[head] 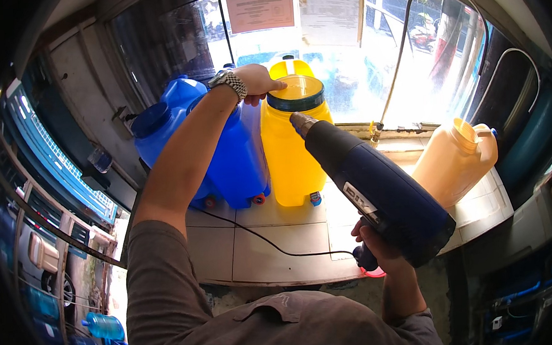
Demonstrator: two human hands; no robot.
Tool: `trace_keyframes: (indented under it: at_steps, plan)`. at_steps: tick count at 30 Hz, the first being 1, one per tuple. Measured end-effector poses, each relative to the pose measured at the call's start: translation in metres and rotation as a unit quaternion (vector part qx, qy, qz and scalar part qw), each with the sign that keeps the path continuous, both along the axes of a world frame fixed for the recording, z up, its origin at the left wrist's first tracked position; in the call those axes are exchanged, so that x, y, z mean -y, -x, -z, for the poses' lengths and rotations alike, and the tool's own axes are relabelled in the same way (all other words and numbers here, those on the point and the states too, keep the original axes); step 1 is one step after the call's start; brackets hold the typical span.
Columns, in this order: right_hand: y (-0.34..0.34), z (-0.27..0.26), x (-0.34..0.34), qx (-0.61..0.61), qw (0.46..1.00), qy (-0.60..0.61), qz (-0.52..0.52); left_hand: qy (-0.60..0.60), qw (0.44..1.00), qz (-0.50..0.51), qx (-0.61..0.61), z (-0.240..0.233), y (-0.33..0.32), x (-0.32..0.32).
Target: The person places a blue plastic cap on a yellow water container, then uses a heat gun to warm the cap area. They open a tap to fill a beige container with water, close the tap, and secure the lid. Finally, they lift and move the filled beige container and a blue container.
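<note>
My right hand grips the handle of a dark blue heat gun. The metal nozzle points at the dark rim band around the lid of a yellow plastic water container. My left hand, with a metal-banded wristwatch at the wrist, reaches over the blue containers. Its thumb or a finger touches the left edge of the yellow round lid; the other fingers are curled beside it. A black power cord runs from the gun's handle leftward over the tiled counter.
Blue plastic containers crowd the left of the yellow one. A beige open-necked jug stands at right, near a brass valve and curved metal tubes. A window rises behind the counter.
</note>
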State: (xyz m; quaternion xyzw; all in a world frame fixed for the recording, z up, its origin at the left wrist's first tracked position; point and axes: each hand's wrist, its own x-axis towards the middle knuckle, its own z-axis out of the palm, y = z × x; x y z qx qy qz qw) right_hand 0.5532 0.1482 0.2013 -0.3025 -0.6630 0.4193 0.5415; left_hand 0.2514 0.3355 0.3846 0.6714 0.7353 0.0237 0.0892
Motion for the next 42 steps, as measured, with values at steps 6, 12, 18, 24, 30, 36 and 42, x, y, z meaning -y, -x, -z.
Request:
trace_keyframes:
  at_steps: [6, 12, 18, 24, 30, 36, 42]
  plan:
    - [-0.008, 0.006, 0.001, 0.084, 0.994, -0.045, 0.053, 0.022, 0.994, 0.03, 0.101, -0.006, -0.006, 0.019]
    - [-0.038, -0.005, 0.023, -0.191, 0.97, 0.147, -0.031, -0.094, 0.945, 0.156, 0.27, 0.004, -0.044, 0.06]
    - [-0.084, 0.016, 0.047, -0.363, 0.919, 0.125, 0.089, -0.175, 0.778, 0.222, 0.561, 0.082, -0.116, 0.033]
    - [-0.131, 0.046, 0.093, -0.544, 0.831, 0.003, 0.118, -0.12, 0.798, 0.13, 0.576, 0.224, -0.211, -0.124]
    - [-0.127, 0.068, 0.136, -0.474, 0.795, 0.061, 0.373, -0.119, 0.881, 0.054, 0.454, 0.337, -0.251, -0.277]
    - [-0.124, 0.074, 0.146, -0.397, 0.768, 0.099, 0.492, -0.178, 0.888, 0.134, 0.402, 0.369, -0.27, -0.309]
    - [-0.129, 0.07, 0.138, -0.396, 0.777, 0.087, 0.481, -0.265, 0.893, 0.18, 0.315, 0.379, -0.274, -0.244]
